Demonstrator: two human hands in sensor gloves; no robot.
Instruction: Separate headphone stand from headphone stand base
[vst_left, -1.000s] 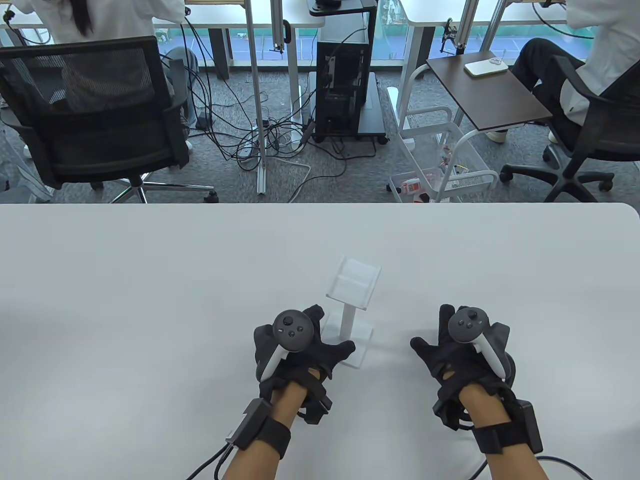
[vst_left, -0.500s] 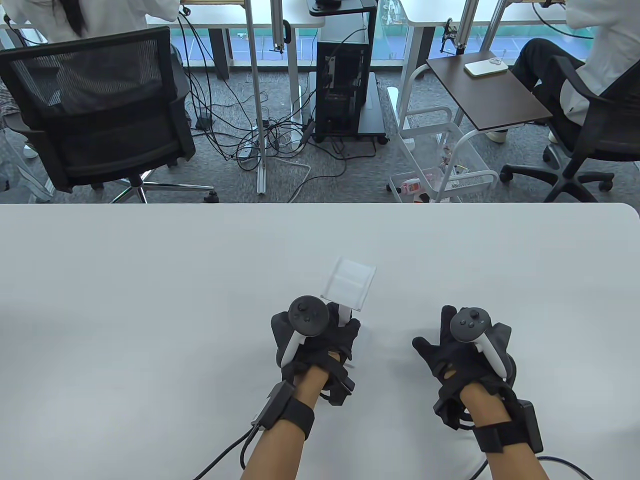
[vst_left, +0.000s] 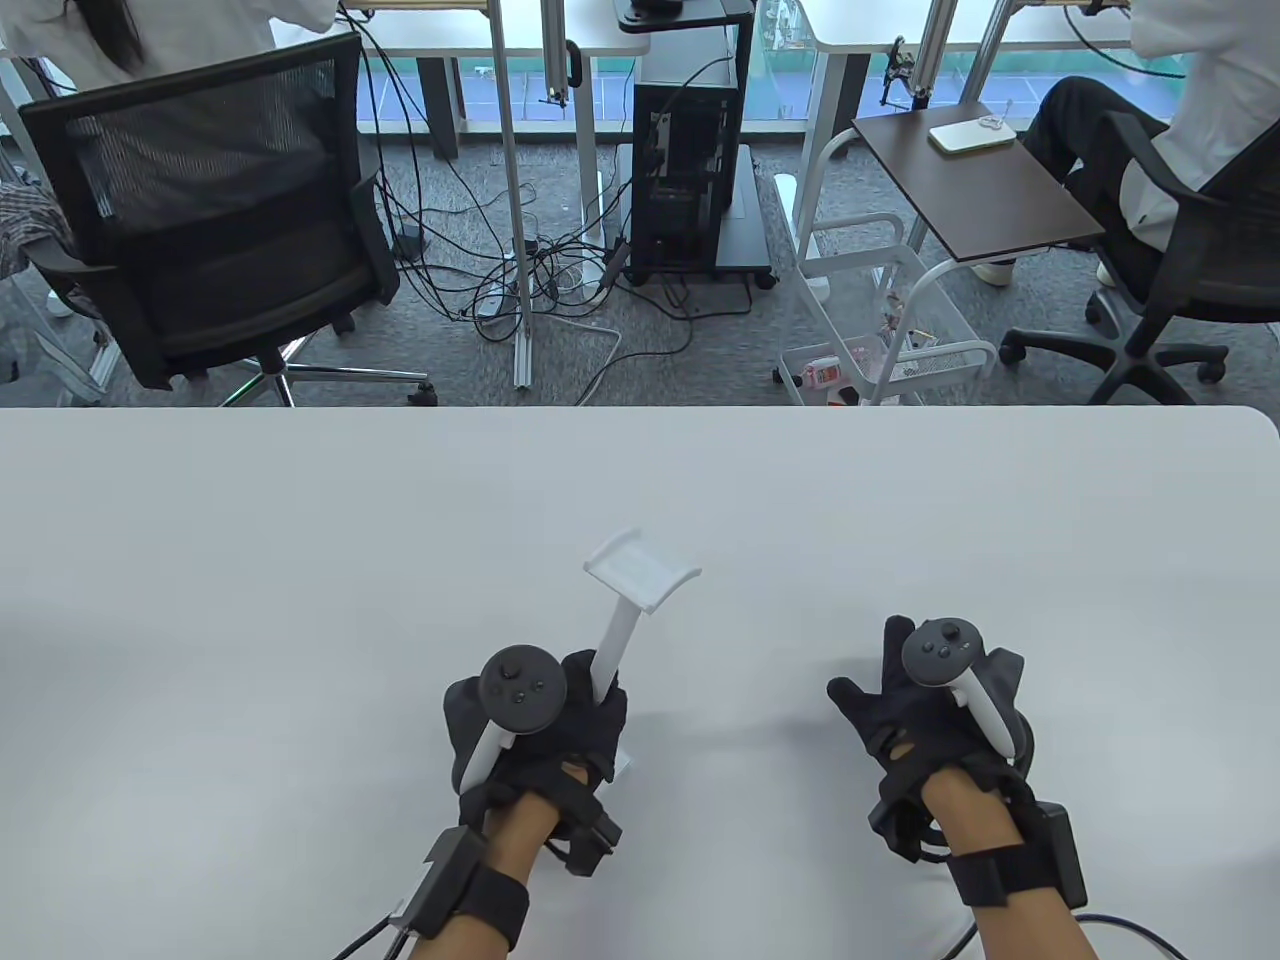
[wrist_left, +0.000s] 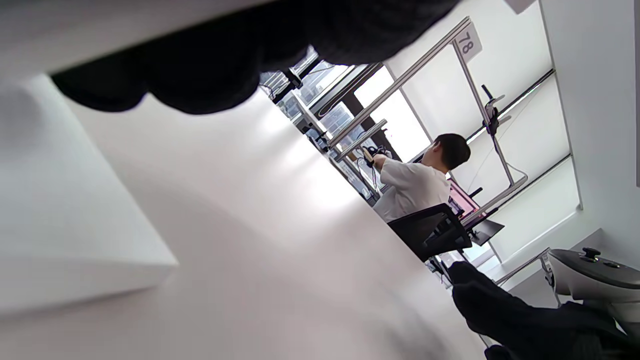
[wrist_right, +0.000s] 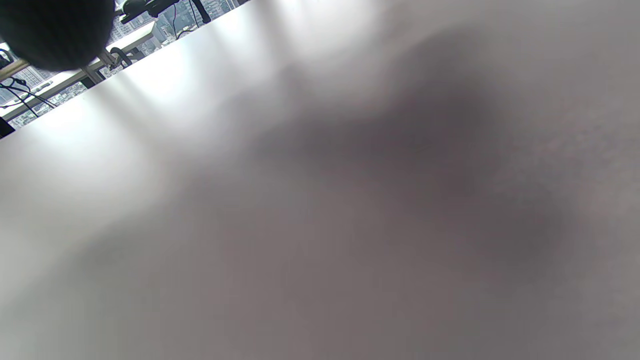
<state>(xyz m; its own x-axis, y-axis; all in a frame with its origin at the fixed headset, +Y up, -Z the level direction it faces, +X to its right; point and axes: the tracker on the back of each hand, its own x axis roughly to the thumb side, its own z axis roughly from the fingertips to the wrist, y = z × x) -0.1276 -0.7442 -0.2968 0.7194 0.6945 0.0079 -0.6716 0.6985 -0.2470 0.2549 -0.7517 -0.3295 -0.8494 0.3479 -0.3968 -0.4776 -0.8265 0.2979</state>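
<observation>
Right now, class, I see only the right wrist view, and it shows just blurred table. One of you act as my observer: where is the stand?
Observer: The left hand grips the stand low on its post. The stand leans, with its top plate tilted.
Operator: And the base?
Observer: Only a corner of the base shows, under that hand. I cannot tell whether the two are joined.
Operator: Is the right hand helping?
Observer: No. The right hand rests on the table, fingers spread, apart from the stand.
</observation>
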